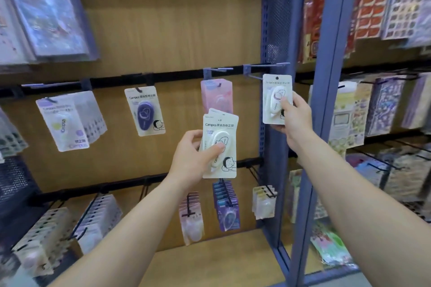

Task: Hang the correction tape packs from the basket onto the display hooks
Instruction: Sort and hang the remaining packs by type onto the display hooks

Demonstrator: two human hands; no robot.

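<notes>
Nearest, two bare forearms, reaching up from the bottom edge toward the rack. To the left, left hand [189, 158] clamped on a small stack of cream correction tape packs [221, 128], thumb across the front blister, fingers behind. Held in open air before the wood back panel [175, 30], top edge overlapping the pink packs [217, 93] on the upper rail [177, 74]. To the right, right hand [295, 119] pinching a single white pack [271, 91] near its lower right corner, upright. Hang hole at its top edge just beside the tip of the empty hook [254, 75] at the right end of that rail; whether tip and hole meet, cannot tell. Right behind this pack, blue perforated post [277, 30], so little room on that side. Hands apart, stack lower than the single pack. Further left along the rail, one purple pack [145, 110] hanging alone, then a fuller hook of white packs [63, 121]. Bare panel between these two. Under the stack, lower rail with filled hooks [226, 207]. Beyond the post, blurred sticker sheets [373, 7].
</notes>
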